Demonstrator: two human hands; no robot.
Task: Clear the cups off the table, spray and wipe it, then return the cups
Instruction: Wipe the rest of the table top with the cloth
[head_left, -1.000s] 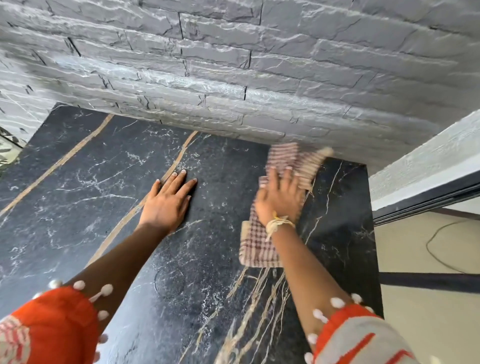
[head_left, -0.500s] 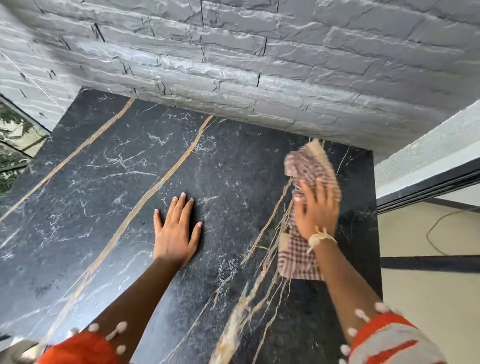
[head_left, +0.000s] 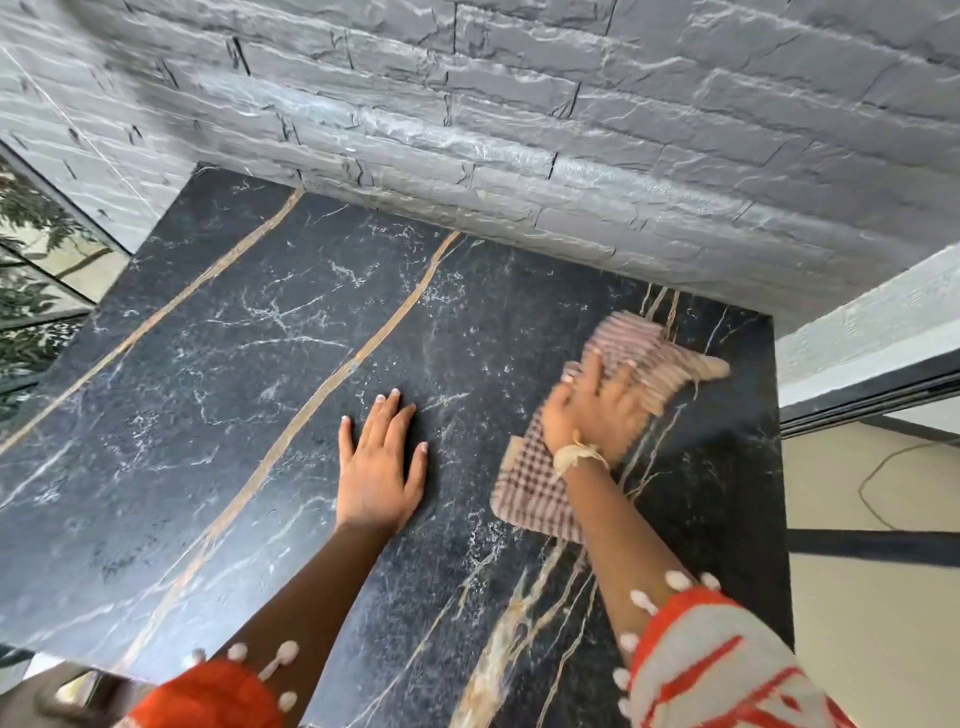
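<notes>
Head view: the table (head_left: 218, 395) is a black marble slab with gold and white veins. Its far edge butts against a grey stone wall (head_left: 519, 130); its right edge ends in a straight drop to a beige floor (head_left: 872, 597). No cups appear on the slab.

A checked cloth (head_left: 535, 493) lies flat on the right part of the slab, near the far right corner. Its far end is motion-blurred and sits close to the right edge without overhanging it. The right hand (head_left: 592, 415) presses down on the cloth with fingers straight and spread, holding nothing else. A pale band circles that wrist.

The left hand (head_left: 376, 467) rests palm down on bare marble near the centre, fingers straight and slightly apart, well clear of the cloth.

Bare slab extends from the left hand to the left edge, where glass panels (head_left: 41, 270) reflecting foliage adjoin the table. A thin cable (head_left: 883, 478) lies on the floor on the right.
</notes>
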